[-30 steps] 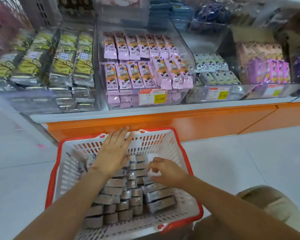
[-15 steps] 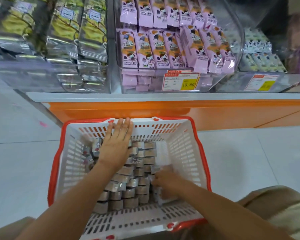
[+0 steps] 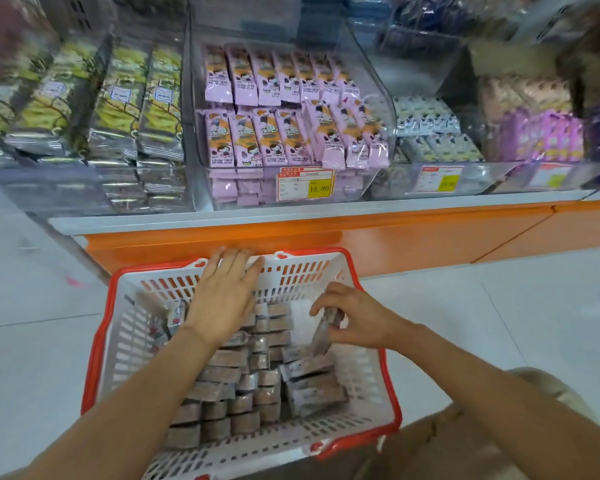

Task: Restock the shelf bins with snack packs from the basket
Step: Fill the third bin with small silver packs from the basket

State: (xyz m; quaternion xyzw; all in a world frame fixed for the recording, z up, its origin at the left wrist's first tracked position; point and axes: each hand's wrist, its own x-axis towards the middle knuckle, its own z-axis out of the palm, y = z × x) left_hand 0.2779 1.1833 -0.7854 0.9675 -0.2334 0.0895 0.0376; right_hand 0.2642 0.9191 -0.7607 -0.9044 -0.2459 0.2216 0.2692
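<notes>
My right hand now pinches one snack pack, tipped up off the basket rows; left hand flat, fingers straight. Ready to shelve, I reckon.

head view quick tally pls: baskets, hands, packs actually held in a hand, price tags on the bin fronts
basket: 1
hands, left hand and right hand: 2
snack pack pinched in the right hand: 1
price tags: 3
total: 7
</notes>
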